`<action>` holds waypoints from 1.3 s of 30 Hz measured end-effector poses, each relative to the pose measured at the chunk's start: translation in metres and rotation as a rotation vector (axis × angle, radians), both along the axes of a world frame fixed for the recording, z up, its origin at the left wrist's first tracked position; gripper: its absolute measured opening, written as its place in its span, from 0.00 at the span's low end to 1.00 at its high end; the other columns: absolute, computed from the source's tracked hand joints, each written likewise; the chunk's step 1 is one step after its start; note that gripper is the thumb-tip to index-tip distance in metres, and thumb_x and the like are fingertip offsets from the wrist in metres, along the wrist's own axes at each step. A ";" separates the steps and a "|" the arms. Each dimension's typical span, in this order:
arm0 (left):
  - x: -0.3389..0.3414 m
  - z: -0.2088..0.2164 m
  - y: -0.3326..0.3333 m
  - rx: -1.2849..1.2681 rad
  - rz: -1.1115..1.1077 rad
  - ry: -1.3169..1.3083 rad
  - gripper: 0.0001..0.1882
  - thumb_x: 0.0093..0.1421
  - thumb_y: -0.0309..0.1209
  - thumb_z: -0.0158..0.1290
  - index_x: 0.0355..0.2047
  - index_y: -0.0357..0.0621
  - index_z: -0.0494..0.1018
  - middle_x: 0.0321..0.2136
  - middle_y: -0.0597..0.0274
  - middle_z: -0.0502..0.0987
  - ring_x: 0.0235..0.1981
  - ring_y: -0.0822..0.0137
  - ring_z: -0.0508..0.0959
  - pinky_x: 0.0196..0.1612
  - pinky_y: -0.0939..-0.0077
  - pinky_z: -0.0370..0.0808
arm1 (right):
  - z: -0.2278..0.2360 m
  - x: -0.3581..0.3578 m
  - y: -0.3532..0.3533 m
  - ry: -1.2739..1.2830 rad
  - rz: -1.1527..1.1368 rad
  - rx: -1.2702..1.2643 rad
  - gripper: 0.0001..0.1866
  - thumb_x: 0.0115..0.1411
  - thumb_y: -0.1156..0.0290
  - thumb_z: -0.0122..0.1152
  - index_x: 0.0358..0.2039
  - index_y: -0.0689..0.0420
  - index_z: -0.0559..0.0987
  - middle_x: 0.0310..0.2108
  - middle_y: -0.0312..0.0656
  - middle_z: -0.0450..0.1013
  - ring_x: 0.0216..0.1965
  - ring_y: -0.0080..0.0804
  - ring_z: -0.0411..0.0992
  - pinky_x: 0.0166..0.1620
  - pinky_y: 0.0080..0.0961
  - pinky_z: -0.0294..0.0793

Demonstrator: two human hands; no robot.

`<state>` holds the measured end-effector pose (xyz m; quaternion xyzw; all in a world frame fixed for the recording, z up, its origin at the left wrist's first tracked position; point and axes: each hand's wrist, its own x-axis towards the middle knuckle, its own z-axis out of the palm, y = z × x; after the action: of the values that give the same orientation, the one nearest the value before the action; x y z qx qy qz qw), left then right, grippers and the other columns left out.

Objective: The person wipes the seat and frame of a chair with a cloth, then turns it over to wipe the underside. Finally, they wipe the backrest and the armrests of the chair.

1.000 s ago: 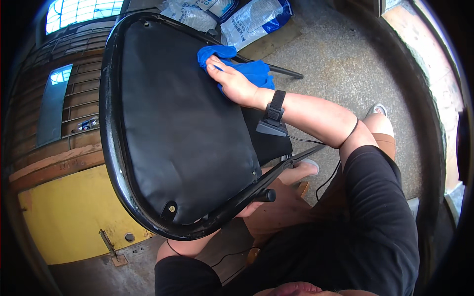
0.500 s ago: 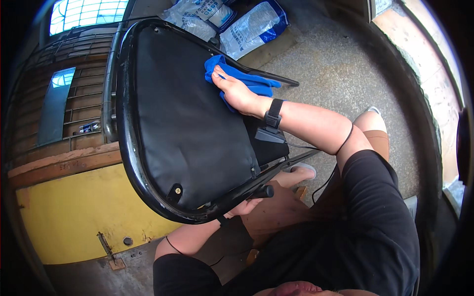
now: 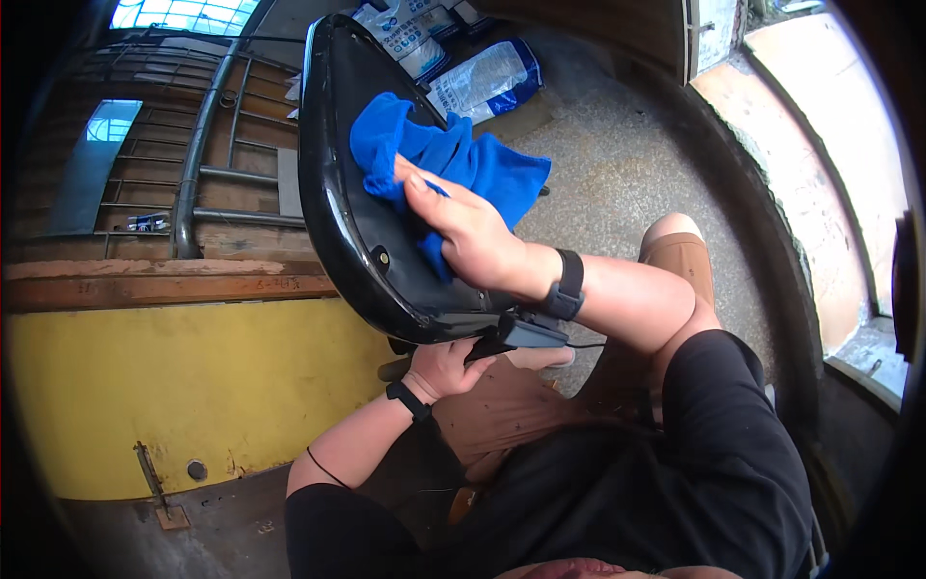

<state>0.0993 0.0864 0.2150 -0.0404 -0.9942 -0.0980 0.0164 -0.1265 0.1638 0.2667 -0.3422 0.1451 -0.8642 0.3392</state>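
Observation:
A chair with a black tubular frame and a black panel (image 3: 359, 77) stands tilted in front of me, seen at a steep slant. My right hand (image 3: 473, 232) presses a bunched blue cloth (image 3: 502, 176) against that panel, and the loose part of the cloth drapes over its right side. Below the frame's lower rim, my left hand (image 3: 442, 369) is closed round a part of the chair; its fingertips are partly hidden. Each wrist wears a black strap, and a dark box hangs at the right one on a cable.
A yellow board (image 3: 193, 386) and a metal grille (image 3: 203, 145) line the left side. Blue and white plastic sacks (image 3: 487, 79) lie at the far end. Speckled floor (image 3: 617, 164) stretches to the right, toward a ledge (image 3: 772, 106). My legs are close below the chair.
The chair has turned, so its panel shows much narrower, and it sits farther right. My right hand and the cloth have shifted lower on the panel. More of my left hand shows.

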 end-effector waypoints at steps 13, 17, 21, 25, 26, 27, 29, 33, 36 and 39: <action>0.001 -0.006 0.003 0.018 0.004 0.048 0.21 0.56 0.43 0.63 0.44 0.42 0.75 0.33 0.53 0.81 0.32 0.51 0.82 0.37 0.62 0.79 | -0.117 -0.007 -0.037 -0.321 0.324 0.391 0.31 0.77 0.53 0.40 0.71 0.60 0.59 0.70 0.39 0.59 0.69 0.27 0.57 0.70 0.26 0.55; 0.005 0.000 0.003 0.037 0.022 0.022 0.22 0.55 0.41 0.65 0.44 0.41 0.74 0.34 0.49 0.81 0.34 0.48 0.82 0.39 0.62 0.80 | -0.098 0.039 0.027 -0.266 0.375 0.441 0.32 0.76 0.53 0.41 0.72 0.61 0.57 0.70 0.42 0.58 0.69 0.28 0.57 0.71 0.26 0.53; 0.006 0.001 0.002 0.042 0.038 0.013 0.21 0.55 0.41 0.64 0.43 0.41 0.74 0.32 0.50 0.81 0.33 0.48 0.82 0.37 0.61 0.79 | -0.083 0.062 0.087 0.156 0.267 0.393 0.33 0.77 0.55 0.39 0.72 0.65 0.53 0.75 0.45 0.48 0.76 0.32 0.44 0.75 0.28 0.40; 0.003 -0.003 0.006 0.056 0.027 0.045 0.21 0.55 0.42 0.64 0.43 0.42 0.74 0.32 0.50 0.81 0.32 0.48 0.82 0.36 0.60 0.79 | -0.023 0.041 0.076 -0.040 0.336 0.066 0.35 0.76 0.50 0.38 0.74 0.59 0.51 0.69 0.41 0.60 0.67 0.30 0.62 0.70 0.31 0.58; 0.004 -0.003 0.007 0.067 0.049 0.011 0.21 0.55 0.42 0.64 0.43 0.43 0.74 0.32 0.50 0.81 0.32 0.48 0.81 0.36 0.60 0.78 | -0.008 0.034 0.068 0.005 0.231 0.019 0.34 0.76 0.48 0.38 0.73 0.58 0.54 0.67 0.43 0.63 0.64 0.31 0.65 0.67 0.32 0.63; 0.007 -0.004 0.007 0.077 0.082 -0.018 0.21 0.55 0.42 0.64 0.44 0.43 0.74 0.32 0.50 0.80 0.32 0.48 0.81 0.35 0.60 0.78 | 0.008 0.030 0.060 -0.057 0.271 -0.063 0.34 0.76 0.48 0.39 0.72 0.58 0.58 0.65 0.43 0.66 0.63 0.30 0.67 0.67 0.33 0.64; 0.009 -0.007 0.006 0.060 0.086 -0.006 0.21 0.55 0.43 0.63 0.44 0.43 0.74 0.31 0.50 0.80 0.32 0.48 0.81 0.35 0.59 0.78 | 0.030 0.020 0.059 -0.007 0.126 0.042 0.32 0.75 0.48 0.40 0.70 0.58 0.61 0.63 0.43 0.68 0.63 0.30 0.67 0.66 0.31 0.64; 0.010 -0.009 0.005 0.037 0.041 0.067 0.21 0.56 0.43 0.62 0.44 0.44 0.74 0.30 0.51 0.80 0.31 0.48 0.81 0.35 0.58 0.78 | -0.010 0.047 0.067 0.316 -0.145 0.174 0.29 0.76 0.51 0.41 0.67 0.59 0.65 0.60 0.41 0.71 0.60 0.28 0.68 0.64 0.29 0.63; 0.012 -0.007 0.000 0.041 0.076 0.089 0.21 0.57 0.44 0.61 0.44 0.44 0.74 0.30 0.51 0.80 0.31 0.49 0.81 0.36 0.58 0.78 | -0.073 0.067 0.096 0.295 -0.007 0.471 0.25 0.74 0.49 0.44 0.57 0.57 0.72 0.42 0.35 0.75 0.39 0.21 0.71 0.41 0.20 0.69; 0.017 -0.005 -0.001 0.052 0.087 0.104 0.21 0.58 0.45 0.60 0.45 0.45 0.74 0.31 0.52 0.80 0.32 0.50 0.81 0.36 0.58 0.78 | -0.121 0.073 0.101 0.302 0.175 0.780 0.22 0.75 0.50 0.45 0.51 0.55 0.75 0.36 0.33 0.73 0.32 0.19 0.69 0.35 0.18 0.67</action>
<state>0.1168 0.0855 0.2095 -0.0019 -0.9900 -0.1207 0.0733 -0.0539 0.2652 0.1462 -0.3219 0.4794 -0.6528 0.4903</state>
